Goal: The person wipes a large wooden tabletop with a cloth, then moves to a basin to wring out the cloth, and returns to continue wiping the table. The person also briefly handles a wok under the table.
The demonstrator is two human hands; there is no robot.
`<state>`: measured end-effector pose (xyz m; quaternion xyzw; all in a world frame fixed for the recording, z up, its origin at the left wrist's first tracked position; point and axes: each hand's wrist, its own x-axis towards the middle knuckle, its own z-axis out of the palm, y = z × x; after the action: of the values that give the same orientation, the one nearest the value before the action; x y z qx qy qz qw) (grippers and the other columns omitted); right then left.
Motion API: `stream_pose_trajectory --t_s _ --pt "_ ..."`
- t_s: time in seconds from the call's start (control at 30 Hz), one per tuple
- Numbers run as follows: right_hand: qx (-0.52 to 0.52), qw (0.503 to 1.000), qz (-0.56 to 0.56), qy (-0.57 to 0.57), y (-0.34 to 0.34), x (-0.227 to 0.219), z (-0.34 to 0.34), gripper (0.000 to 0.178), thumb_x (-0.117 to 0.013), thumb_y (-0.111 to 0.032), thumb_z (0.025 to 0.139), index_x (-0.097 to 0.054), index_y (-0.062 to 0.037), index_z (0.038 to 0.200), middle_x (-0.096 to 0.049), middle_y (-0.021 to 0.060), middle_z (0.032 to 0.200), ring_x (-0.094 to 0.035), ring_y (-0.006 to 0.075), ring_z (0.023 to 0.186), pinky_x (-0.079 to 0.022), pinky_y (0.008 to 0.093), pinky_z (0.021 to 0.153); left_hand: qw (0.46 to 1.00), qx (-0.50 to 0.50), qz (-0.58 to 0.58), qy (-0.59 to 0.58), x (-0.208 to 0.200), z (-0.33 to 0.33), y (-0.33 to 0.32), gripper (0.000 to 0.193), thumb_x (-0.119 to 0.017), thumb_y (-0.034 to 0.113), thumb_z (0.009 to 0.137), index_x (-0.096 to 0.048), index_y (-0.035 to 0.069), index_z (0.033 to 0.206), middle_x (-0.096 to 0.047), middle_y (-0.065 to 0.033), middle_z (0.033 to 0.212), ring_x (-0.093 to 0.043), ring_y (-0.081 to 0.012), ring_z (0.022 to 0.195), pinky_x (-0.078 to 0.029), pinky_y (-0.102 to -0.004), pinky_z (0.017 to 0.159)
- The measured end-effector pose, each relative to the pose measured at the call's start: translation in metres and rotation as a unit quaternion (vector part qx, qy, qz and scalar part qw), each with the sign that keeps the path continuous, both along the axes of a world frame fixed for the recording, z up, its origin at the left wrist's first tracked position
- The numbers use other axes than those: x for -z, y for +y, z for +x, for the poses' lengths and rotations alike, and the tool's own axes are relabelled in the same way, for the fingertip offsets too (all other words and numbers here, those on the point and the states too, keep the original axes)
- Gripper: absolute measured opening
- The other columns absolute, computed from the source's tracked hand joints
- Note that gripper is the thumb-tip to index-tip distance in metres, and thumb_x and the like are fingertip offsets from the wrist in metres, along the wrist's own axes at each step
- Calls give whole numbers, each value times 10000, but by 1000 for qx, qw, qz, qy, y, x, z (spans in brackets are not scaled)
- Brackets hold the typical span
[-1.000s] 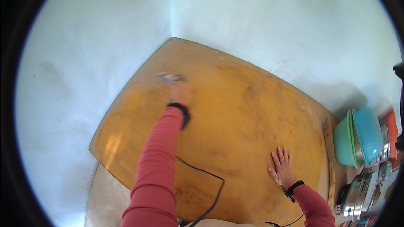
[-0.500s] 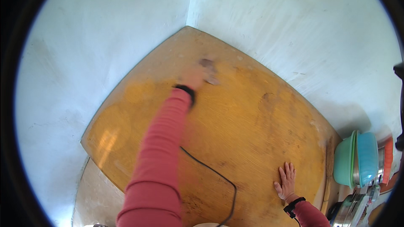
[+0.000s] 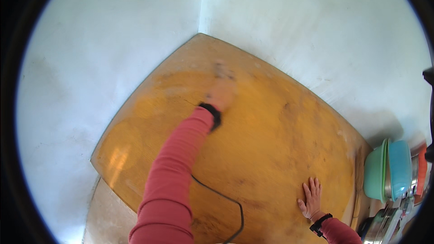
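Note:
My left hand [image 3: 222,93] reaches far forward over a wooden tabletop [image 3: 262,144], blurred by motion. It presses a small greyish-brown cloth [image 3: 221,69] onto the surface, near the corner where the walls meet; the cloth's outline is smeared. Around this hand the wood looks orange-brown, with a paler, dustier strip towards the corner. At the lower right, my right hand [image 3: 310,200] lies flat on the tabletop with its fingers spread and nothing under them that shows. Both wrists carry black bands.
Pale walls [image 3: 294,22] border the tabletop's two far sides. On the right stand nested green and blue basins [image 3: 376,171] beside metal pots [image 3: 382,226]. A thin wooden strip [image 3: 357,190] runs along the right edge. A black cable [image 3: 239,210] crosses the near middle.
My left hand has moved right and slightly nearer with the cloth. My right hand stays flat in its place. The whole view has shifted a little.

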<state>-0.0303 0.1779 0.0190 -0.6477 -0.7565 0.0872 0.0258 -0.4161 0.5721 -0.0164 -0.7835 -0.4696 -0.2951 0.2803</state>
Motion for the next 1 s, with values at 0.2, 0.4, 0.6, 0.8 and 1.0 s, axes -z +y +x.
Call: stream_pose_trajectory --t_s 0.2,0.4,0.6,0.8,1.0 --pt "4 1000 10 19 1 1 -1 634 -426 -531 902 -469 -60 1323 -283 211 1487 -185 441 1390 -108 584 1106 934 97 -326 -112 10 8 8 231 -490 119 853 -590 42 1047 -610 -223 1091 -591 -400 980 -475 -466 829" --pt "8 1000 -4 16 2 -1 3 621 -472 -523 884 -493 -62 1301 -296 212 1479 -192 443 1387 -110 594 1102 933 -233 -271 -36 22 -156 67 250 -468 233 916 -653 97 1015 -641 -177 1089 -621 -313 1018 -482 -467 838" --pt "-5 1000 -8 -7 3 1 7 638 -468 -540 888 -470 -51 1297 -298 237 1466 -213 466 1371 -143 601 1089 933 -158 -320 -38 13 -38 100 294 -508 206 865 -694 19 736 -678 -178 809 -660 -334 772 -517 -434 658" --pt "9 1000 3 22 4 2 5 627 -508 -544 860 -525 -74 1275 -325 207 1465 -216 442 1380 -130 603 1094 923 135 -361 -15 -1 200 30 244 -511 154 862 -657 81 1044 -611 -145 1160 -611 -269 1002 -441 -579 764" --pt "25 999 -23 24 3 1 8 637 -522 -552 851 -519 -99 1298 -314 191 1475 -208 428 1387 -129 598 1098 939 164 -301 -43 13 140 93 255 -426 159 899 -646 114 1020 -642 -117 1084 -595 -317 1021 -463 -424 878"
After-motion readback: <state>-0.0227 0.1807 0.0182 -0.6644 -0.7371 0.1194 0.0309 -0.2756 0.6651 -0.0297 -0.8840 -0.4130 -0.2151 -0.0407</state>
